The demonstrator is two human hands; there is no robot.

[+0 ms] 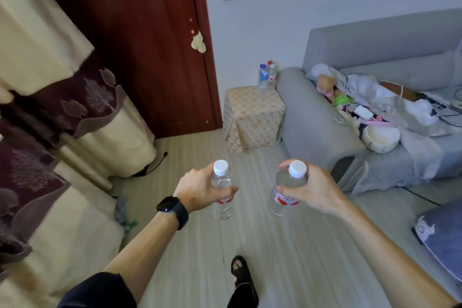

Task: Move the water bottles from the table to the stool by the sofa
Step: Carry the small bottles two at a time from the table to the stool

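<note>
- Your left hand [200, 187] grips the left bottle [222, 210]. Fingers and thumb are curled round its shoulder, just under the white cap.
- Your right hand [315, 189] grips the right bottle [290, 180] the same way: thumb across the front, fingers wrapped behind up near the cap.
- Both bottles are clear, upright and red-labelled, held in the air over the striped floor [275, 245], side by side but apart. The label print is too blurred to read.
- The stool [252, 115] is ahead of you under a patterned cloth, in the corner between the dark red door [140, 45] and the sofa [312, 117], right against the sofa arm.
- Two bottles stand on the stool's back right corner: a blue-capped bottle [263, 77] and a red-capped bottle [271, 75]. They're close together, probably touching, but I can't confirm it at this range.
- There's a black watch [172, 207] on your left wrist.
- One sandalled foot [241, 272] is on the floor below your hands.
- The sofa seat holds clutter: a white bowl [380, 139], cables and fabric.
- The curtain [50, 107] fills the left edge.
</note>
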